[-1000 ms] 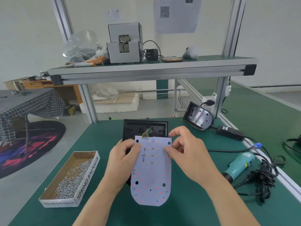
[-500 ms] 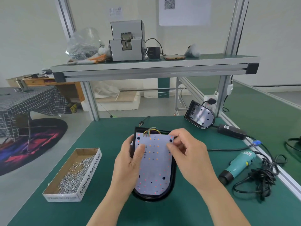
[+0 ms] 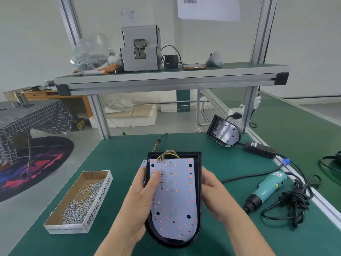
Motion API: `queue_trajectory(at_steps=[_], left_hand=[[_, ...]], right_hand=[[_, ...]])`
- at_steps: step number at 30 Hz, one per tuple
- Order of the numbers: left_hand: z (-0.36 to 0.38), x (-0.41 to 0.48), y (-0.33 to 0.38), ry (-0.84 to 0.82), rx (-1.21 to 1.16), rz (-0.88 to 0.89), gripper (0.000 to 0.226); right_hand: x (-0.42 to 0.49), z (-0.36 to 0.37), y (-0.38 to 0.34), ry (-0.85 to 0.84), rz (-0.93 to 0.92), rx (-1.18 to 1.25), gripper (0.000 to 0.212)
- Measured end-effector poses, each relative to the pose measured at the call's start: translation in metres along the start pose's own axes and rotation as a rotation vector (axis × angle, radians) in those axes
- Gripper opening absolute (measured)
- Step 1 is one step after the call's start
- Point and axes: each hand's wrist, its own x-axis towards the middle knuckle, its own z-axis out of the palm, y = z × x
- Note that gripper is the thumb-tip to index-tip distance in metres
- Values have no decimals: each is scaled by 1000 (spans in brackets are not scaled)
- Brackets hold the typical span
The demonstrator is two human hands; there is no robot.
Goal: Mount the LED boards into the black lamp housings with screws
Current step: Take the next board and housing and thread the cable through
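A white LED board dotted with red and orange LEDs lies inside a black lamp housing at the middle of the green table. Coloured wires loop from the board's top edge into the housing. My left hand grips the housing's left side, its thumb pressing on the board. My right hand grips the housing's right side, fingers behind it. A second black housing leans against the frame post at the back right.
A cardboard box of screws sits to the left. A teal electric screwdriver with a tangled black cable lies to the right, with a power adapter behind. An overhead shelf carries a screw feeder.
The board went from held above the housing to lying seated inside it. Both hands shifted from the board's face to the housing's sides, and the housing now sits closer to me.
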Motion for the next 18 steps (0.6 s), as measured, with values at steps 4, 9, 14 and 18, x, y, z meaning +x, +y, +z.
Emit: queue_trajectory(at_steps=[4, 9, 14, 18], left_hand=[[-2, -4, 2, 19, -91, -43, 38], [-2, -9, 0, -41, -115, -59, 43], [-5, -6, 2, -5, -13, 67, 42], [-5, -2, 4, 81, 107, 162, 36]], right_hand=[[3, 6, 8, 190, -9, -335, 34], [-2, 14, 21, 183, 147, -460, 20], [2, 7, 7, 104, 44, -447, 30], [-10, -4, -12, 276, -60, -105, 29]])
